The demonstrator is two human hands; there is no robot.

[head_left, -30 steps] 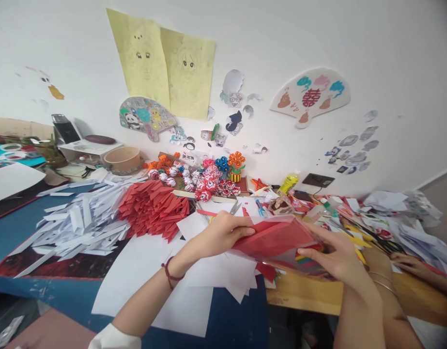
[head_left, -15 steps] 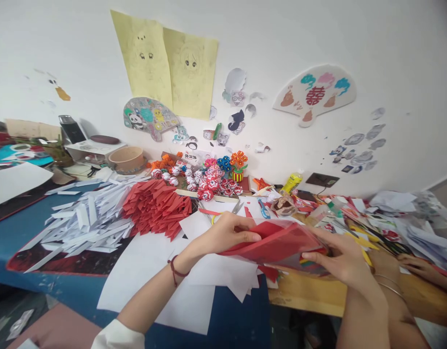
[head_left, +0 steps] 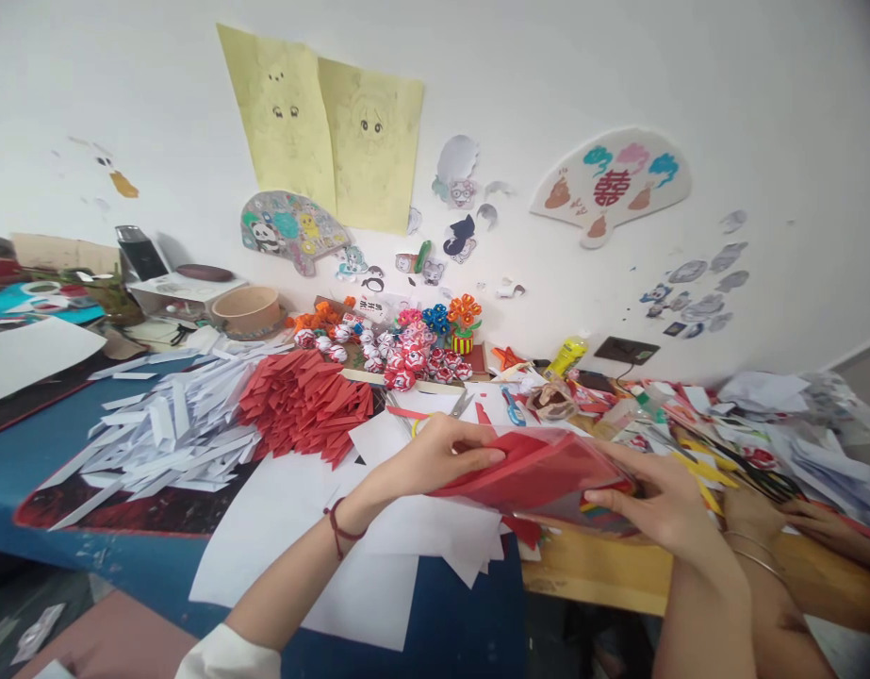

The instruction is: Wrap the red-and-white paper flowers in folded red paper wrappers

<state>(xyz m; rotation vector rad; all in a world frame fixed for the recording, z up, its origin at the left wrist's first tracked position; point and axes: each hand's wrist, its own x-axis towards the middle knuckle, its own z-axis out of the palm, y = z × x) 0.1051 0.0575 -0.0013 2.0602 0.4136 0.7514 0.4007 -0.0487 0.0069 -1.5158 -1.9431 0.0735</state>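
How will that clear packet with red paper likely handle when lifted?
The clear packet likely bends, as it looks like thin film. Its shiny surface might slip in the right hand. Probably light, too: mostly red paper shows.

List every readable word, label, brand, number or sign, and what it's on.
"囍": red sign on the white fan-shaped board.
Black characters on the white paper slip: too small and blurred to read.
Markings on the yellow plastic bottle: too blurred to read.
No other text is legible.
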